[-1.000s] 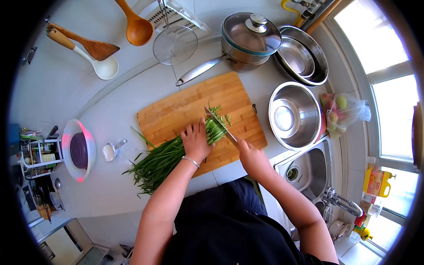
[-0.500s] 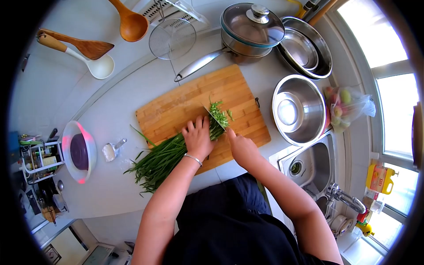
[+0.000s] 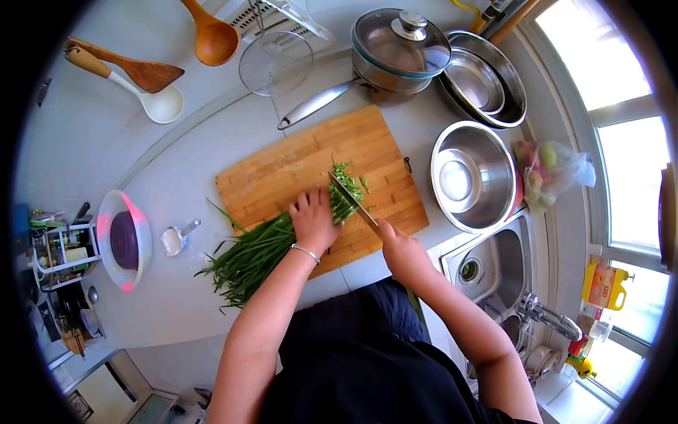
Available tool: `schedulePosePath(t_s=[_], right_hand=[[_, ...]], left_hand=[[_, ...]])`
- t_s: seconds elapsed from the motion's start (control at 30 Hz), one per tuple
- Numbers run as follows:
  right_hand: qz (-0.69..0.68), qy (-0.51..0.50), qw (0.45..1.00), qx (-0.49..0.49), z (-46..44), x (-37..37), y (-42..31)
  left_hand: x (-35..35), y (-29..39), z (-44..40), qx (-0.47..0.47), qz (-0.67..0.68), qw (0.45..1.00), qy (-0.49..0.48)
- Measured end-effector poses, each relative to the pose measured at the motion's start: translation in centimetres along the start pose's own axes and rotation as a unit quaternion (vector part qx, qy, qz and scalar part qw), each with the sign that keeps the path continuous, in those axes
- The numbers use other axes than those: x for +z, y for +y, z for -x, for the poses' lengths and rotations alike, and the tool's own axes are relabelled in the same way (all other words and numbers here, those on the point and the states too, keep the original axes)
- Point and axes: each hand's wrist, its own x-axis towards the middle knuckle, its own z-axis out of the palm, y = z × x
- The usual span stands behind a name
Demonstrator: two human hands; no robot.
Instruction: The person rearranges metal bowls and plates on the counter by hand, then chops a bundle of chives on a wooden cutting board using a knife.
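Note:
A bundle of long green garlic chives (image 3: 248, 260) lies across the near left part of the wooden cutting board (image 3: 357, 138), with its leafy ends hanging over onto the counter. My left hand (image 3: 314, 220) is closed down over the bundle close to its cut end, fingers bent. In my right hand (image 3: 406, 256) I grip a kitchen knife (image 3: 356, 203) by its handle, which my fingers cover. Its blade slants across the cut end, just right of my left fingertips. Short chopped chives (image 3: 344, 174) lie along the blade, with loose bits scattered on the board.
Right of the board stand a steel bowl (image 3: 472, 219) and the sink (image 3: 519, 265). A lidded pot (image 3: 392, 67) is behind, its long handle reaching toward the board. Leftward are a scoop of white powder (image 3: 173, 240) and a pale basin (image 3: 143, 247). Wooden utensils hang above.
My right hand has drawn back toward my body and rightward with the knife, so more of the blade shows. My left hand stays on the chives.

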Motion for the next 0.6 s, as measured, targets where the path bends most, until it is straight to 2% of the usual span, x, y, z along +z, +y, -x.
schedulePosePath(t_s=[0.23,0.37,0.43,0.5,0.6], right_hand=[[0.04,-0.031,0.999,0.006,-3.7,2.0,-1.5],[0.04,0.025,0.999,-0.023,-6.3,4.6,-0.4],[0.049,0.034,0.998,-0.017,-5.2,4.8,0.3],[-0.022,0.095,0.994,-0.057,-3.9,3.1,0.7],[-0.003,0.057,0.998,-0.037,-1.1,0.5,0.1]], left_hand=[[-0.2,0.1,0.0,0.003,-0.005,1.0,0.008],[-0.1,-0.1,-0.3,0.003,-0.006,1.0,0.0],[0.2,-0.1,0.3,0.002,-0.005,1.0,-0.003],[0.2,-0.2,0.2,0.003,0.011,1.0,0.024],[0.3,-0.2,0.4,-0.006,0.024,0.999,0.026]])
